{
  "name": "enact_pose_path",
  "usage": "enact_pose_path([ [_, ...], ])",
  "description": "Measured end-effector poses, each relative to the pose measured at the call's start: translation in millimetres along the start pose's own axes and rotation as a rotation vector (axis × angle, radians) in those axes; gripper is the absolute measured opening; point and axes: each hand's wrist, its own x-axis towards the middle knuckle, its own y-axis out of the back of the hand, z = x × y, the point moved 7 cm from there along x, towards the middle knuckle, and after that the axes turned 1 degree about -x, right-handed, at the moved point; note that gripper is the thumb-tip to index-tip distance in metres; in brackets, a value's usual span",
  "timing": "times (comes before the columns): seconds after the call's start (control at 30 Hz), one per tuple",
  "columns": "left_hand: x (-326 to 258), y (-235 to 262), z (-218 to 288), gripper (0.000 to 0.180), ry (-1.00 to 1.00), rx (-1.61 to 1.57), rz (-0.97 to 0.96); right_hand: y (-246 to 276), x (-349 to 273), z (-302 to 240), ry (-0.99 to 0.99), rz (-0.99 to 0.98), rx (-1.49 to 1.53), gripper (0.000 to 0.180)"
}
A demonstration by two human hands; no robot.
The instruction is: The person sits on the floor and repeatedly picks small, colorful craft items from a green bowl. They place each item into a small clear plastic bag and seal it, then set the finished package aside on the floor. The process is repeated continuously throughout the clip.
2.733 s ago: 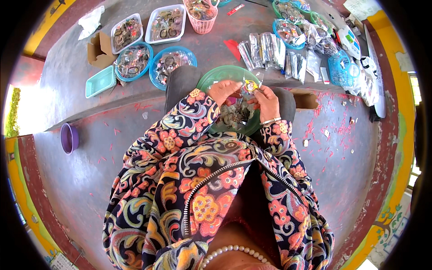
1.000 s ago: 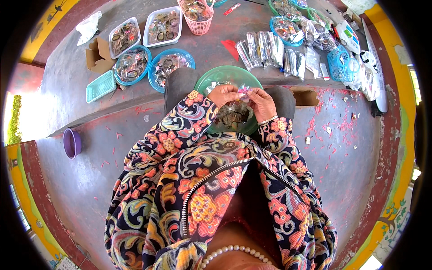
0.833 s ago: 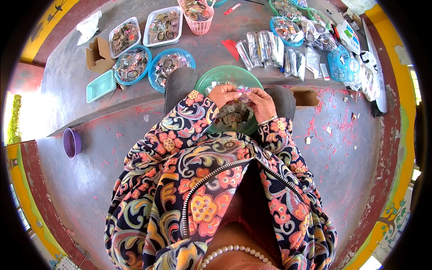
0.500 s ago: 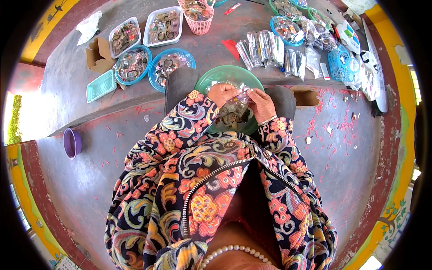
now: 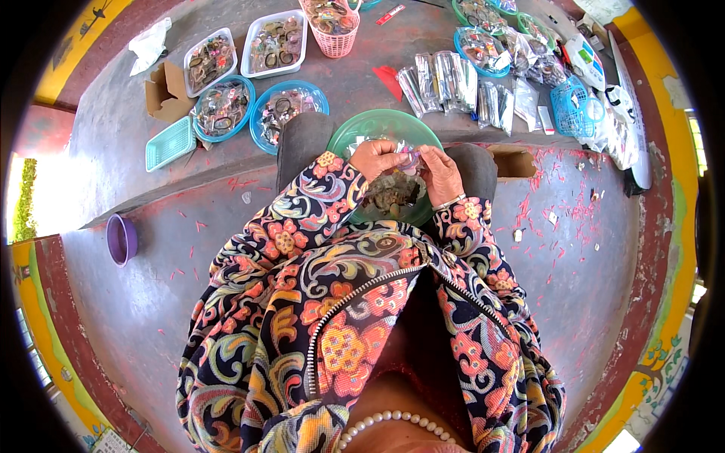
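Note:
A round green basin (image 5: pixel 387 118) rests on my lap between my knees. Inside it lie small clear packets and dark ring-shaped pieces (image 5: pixel 389 195); my hands cover part of this. Above these, my left hand (image 5: pixel 376 158) pinches a small clear plastic packet (image 5: pixel 408 161) with something pinkish-purple in it. My right hand (image 5: pixel 442 174) has its thumb and forefinger closed at the packet's right edge. The packet is too small to make out its exact contents.
Ahead on the grey ledge stand blue bowls (image 5: pixel 290 92), white trays (image 5: pixel 275 44) and a pink basket (image 5: pixel 330 34), all filled. Silver packets (image 5: pixel 445 81) and a blue basket (image 5: pixel 577 106) lie to the right. A purple bucket (image 5: pixel 121 240) is on the floor at left.
The packet has dipped and tilted slightly between my hands. My right fingers have shifted a little upward at its edge; my left hand stays almost in place.

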Motion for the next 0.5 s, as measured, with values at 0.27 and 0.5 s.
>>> enact_pose_path([
  [0.27,-0.6,-3.0,1.7,0.013,-0.062,0.096,-0.006,10.9,6.6,0.4,0.150,-0.005,-0.237,0.008],
  [0.5,1.7,-12.7,-3.2,0.031,0.005,-0.291,-0.129,10.0,5.6,-1.0,0.252,0.010,-0.300,0.008],
])
